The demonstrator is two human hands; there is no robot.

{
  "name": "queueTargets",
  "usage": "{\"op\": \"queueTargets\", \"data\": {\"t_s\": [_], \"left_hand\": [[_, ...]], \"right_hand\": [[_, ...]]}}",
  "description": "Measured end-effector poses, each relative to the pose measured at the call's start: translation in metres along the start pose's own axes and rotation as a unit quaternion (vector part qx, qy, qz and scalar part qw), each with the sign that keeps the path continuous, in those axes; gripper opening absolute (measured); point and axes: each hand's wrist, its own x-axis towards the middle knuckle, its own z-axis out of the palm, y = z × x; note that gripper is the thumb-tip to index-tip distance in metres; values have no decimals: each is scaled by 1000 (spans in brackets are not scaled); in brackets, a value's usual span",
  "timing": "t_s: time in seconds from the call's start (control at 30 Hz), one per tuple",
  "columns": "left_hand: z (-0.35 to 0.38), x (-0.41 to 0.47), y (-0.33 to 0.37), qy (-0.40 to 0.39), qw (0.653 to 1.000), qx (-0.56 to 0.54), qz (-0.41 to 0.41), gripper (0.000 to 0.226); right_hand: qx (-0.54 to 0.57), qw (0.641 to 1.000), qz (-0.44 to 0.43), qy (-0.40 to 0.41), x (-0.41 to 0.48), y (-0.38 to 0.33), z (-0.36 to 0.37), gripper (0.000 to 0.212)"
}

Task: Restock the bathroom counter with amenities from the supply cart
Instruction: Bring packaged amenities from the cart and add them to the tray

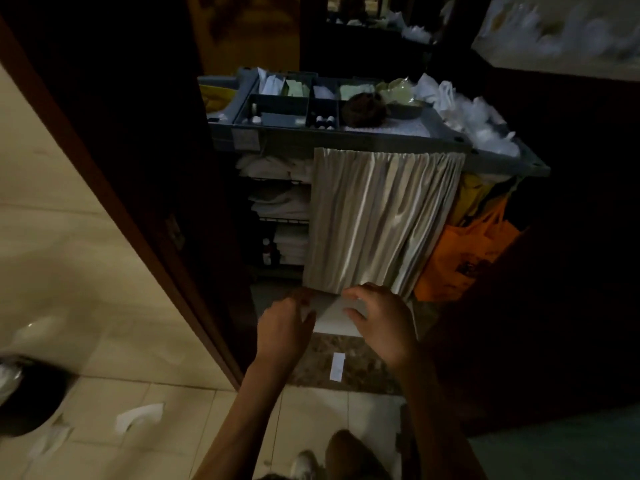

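A flat white paper packet (337, 315) is gripped at both ends, low before the grey plastic supply cart (346, 140), whose tray is divided into compartments.

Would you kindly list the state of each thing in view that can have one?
Beige pleated curtain on the grey supply cart: drawn partway, folded white towels exposed at its left.
Flat white paper item: held between both hands.
Left hand: gripping the item.
Right hand: gripping the item.
Orange bag: hanging at the cart's side.
White paper slip: lying on the threshold.
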Motion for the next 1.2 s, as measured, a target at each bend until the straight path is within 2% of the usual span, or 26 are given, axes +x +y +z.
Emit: {"op": "queueTargets", "data": {"t_s": [0.27,0.4,0.53,0.77,0.87,1.0,1.2], "left_hand": [[21,78,-27,-26,998,-16,-56,27],[29,151,-33,-33,997,-8,-72,31],[28,245,-17,-27,998,-18,-57,29],[27,416,29,17,998,-42,-40,32],[16,470,36,62,996,-50,-35,28],[-9,511,14,124,989,-38,-70,28],[-24,551,-18,148,978,-49,-137,28]], "right_hand": [[6,999,22,-46,98,17,27,34],[44,996,16,-70,173,30,26,34],[41,997,7,-59,266,49,10,31],[75,997,-17,-18,418,91,-34,29],[94,995,-23,-8,469,102,-45,24],[109,993,-40,-12,519,103,-45,23],[136,988,-71,18,580,86,-30,21]]}}
